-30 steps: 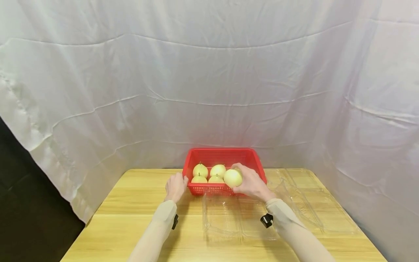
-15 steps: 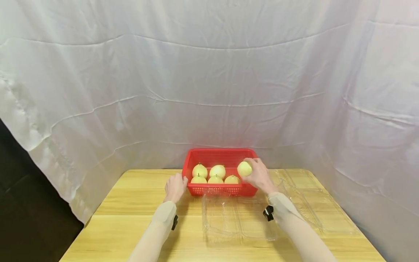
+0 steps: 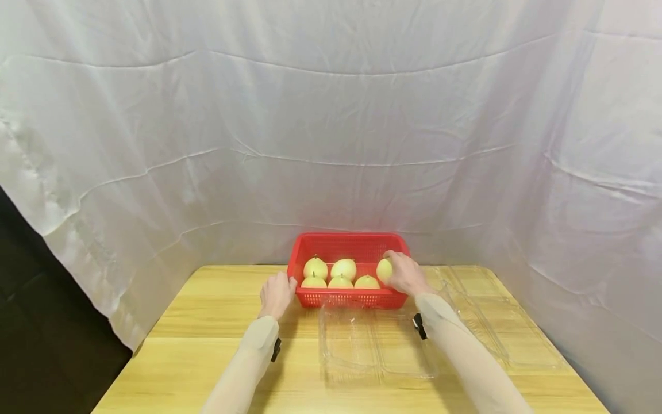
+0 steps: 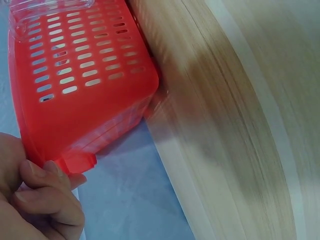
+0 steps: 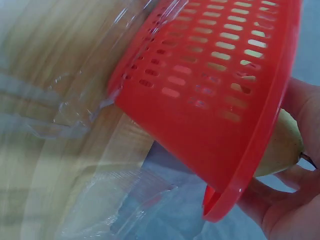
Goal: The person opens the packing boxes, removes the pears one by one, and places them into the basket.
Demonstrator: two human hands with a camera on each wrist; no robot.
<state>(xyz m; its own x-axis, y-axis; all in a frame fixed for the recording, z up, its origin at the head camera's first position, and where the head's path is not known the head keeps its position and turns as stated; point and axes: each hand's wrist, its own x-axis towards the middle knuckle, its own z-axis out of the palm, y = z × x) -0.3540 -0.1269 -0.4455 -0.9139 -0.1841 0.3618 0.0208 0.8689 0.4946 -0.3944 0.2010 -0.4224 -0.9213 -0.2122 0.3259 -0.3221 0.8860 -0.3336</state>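
Observation:
A red perforated plastic basket [image 3: 357,244] stands at the back of the table with several pale yellow pears [image 3: 343,268] inside. My left hand [image 3: 277,294] grips the basket's left edge; in the left wrist view its fingers [image 4: 52,195] curl at the rim. At the right end of the basket, my right hand [image 3: 407,273] holds a pear [image 3: 384,270] with fingers and thumb around it. The right wrist view shows this pear [image 5: 280,147] with its stem, partly hidden by the basket wall. Whether it touches the basket floor cannot be told.
A clear plastic clamshell container [image 3: 354,345] lies on the wooden table [image 3: 207,322] in front of the basket. More clear containers [image 3: 496,328] lie along the right side. A pale cloth curtain [image 3: 331,126] hangs behind and at both sides.
My right hand has carried the pear rightward, from the basket's front middle to its right end, then slightly lower. A pear at front right now shows. My left hand stays at the edge.

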